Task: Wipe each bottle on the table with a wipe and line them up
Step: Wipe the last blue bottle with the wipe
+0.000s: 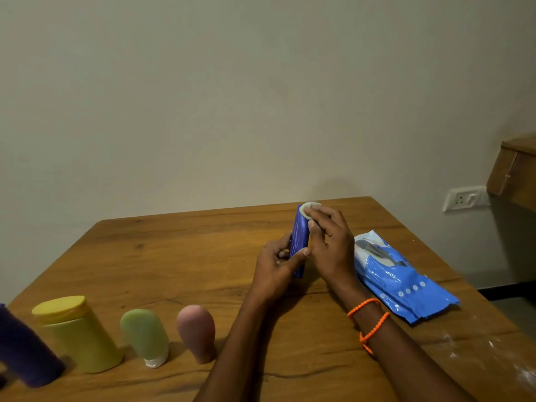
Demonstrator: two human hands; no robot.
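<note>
Both hands meet over the middle of the table point(174, 256). Left hand point(278, 265) has its thumb and curled fingers wrapped round the lower part of a blue bottle point(300, 239), holding it clear of the wood. Right hand point(330, 242) lies against the bottle's right side, its fingers reaching up and pressing a small pale wipe point(308, 210) onto the top end; whether they curl round the wipe or lie flat on it I cannot tell.

The bottle looks slim, glossy and light, probably plastic with a slick skin, so a wrap low on the body, as the left hand has it, seems the safest hold while the other hand rubs; a damp wipe may make it slippery. Its long axis runs nearly upright, tilted slightly, with the pale cap end pointing up and away from the person and the base toward the person.

Just to the right lies a blue pack of wipes point(400, 274), flat on the table. Along the near left edge stand a pink bottle point(197, 332), a green bottle point(145, 336) on its white cap, a yellow bottle point(75, 335) and a dark purple bottle point(26, 355), side by side in a row, which suggests the blue one is the last to clean.
</note>
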